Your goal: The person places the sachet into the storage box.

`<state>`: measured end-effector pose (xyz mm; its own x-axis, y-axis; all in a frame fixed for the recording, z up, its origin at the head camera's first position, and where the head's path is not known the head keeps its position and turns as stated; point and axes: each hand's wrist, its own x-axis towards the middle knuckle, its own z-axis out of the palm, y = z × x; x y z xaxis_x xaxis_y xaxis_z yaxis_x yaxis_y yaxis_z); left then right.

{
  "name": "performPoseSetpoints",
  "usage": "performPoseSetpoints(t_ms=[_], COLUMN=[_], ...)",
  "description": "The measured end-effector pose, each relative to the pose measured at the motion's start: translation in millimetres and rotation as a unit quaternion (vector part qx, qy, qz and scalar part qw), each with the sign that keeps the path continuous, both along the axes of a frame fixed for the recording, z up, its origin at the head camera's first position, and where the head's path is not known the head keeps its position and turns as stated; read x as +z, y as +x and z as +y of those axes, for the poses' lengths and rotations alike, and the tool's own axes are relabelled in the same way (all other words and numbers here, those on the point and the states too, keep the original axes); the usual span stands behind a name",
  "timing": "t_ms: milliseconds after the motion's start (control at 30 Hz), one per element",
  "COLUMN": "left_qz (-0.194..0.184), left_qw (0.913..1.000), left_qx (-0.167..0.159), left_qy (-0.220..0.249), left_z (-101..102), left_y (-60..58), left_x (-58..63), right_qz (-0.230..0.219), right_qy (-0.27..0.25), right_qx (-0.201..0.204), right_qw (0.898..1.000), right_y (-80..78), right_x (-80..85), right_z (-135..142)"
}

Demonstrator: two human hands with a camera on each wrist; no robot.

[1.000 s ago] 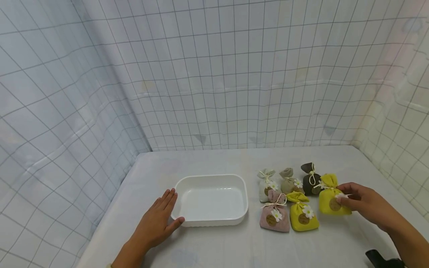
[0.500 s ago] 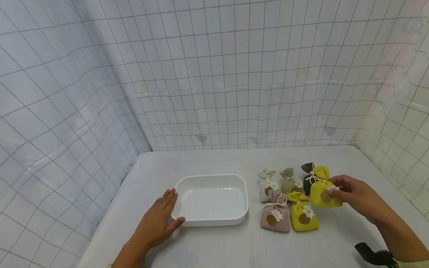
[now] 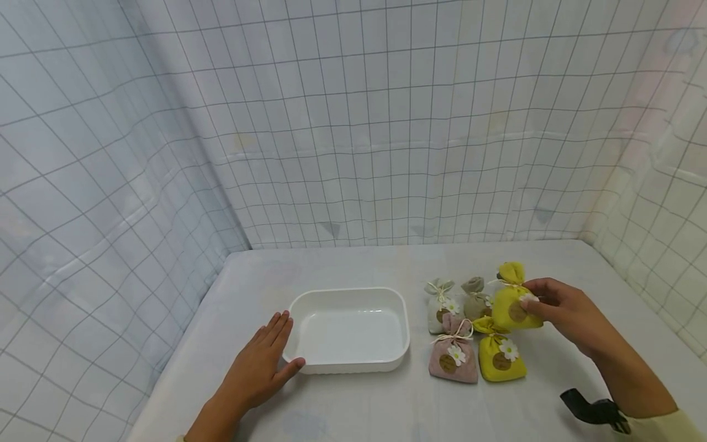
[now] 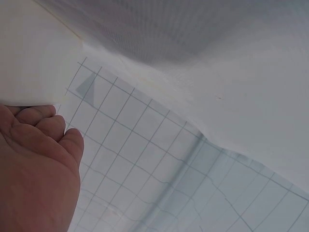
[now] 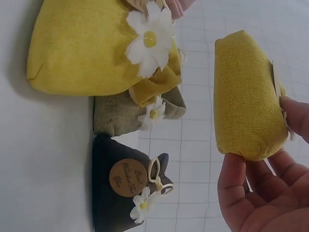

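Observation:
My right hand [image 3: 569, 310] pinches a yellow cloth drawstring pouch [image 3: 510, 306] between thumb and fingers, raised off the table. In the right wrist view the held pouch [image 5: 248, 96] is seen from its side, thumb near its tag. In the head view it overlaps a dark pouch, which shows in the right wrist view as a black pouch [image 5: 120, 179] with a round tag and white flower. A second yellow pouch [image 3: 501, 362] lies just in front. My left hand [image 3: 256, 362] rests with straight fingers against the left side of a white rectangular dish [image 3: 348, 368].
A pink pouch [image 3: 453, 362], a pale grey pouch [image 3: 439, 313] and a beige pouch [image 3: 474, 307] lie right of the dish. A black strap end [image 3: 591, 408] hangs from my right wrist. Gridded white curtains [image 3: 386, 153] enclose the white-covered table [image 3: 353, 411].
My right hand has carried the yellow pouch leftward and away from me, over the dark pouch. The left hand and the dish have stayed in place.

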<state>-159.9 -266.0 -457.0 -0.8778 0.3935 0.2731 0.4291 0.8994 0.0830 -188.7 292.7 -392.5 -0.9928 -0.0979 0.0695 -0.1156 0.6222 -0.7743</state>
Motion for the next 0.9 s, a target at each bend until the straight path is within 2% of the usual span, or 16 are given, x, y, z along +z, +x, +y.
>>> performPoseSetpoints(t_ms=[300, 600, 900], left_qz=[-0.008, -0.017, -0.008], left_qw=[1.0, 0.9998, 1.0], left_qx=[0.004, 0.007, 0.004], left_qy=[-0.001, 0.001, -0.002], left_z=[0, 1, 0], left_y=[0.5, 0.7, -0.4], left_x=[0.4, 1.7, -0.5], right_qz=[0.002, 0.0, 0.002], right_qy=[-0.021, -0.051, -0.079], right_qx=[0.017, 0.028, 0.07], right_qw=[1.0, 0.998, 0.994], right_y=[-11.3, -22.0, -30.0], right_x=[9.3, 9.2, 8.8], right_z=[-24, -51, -79])
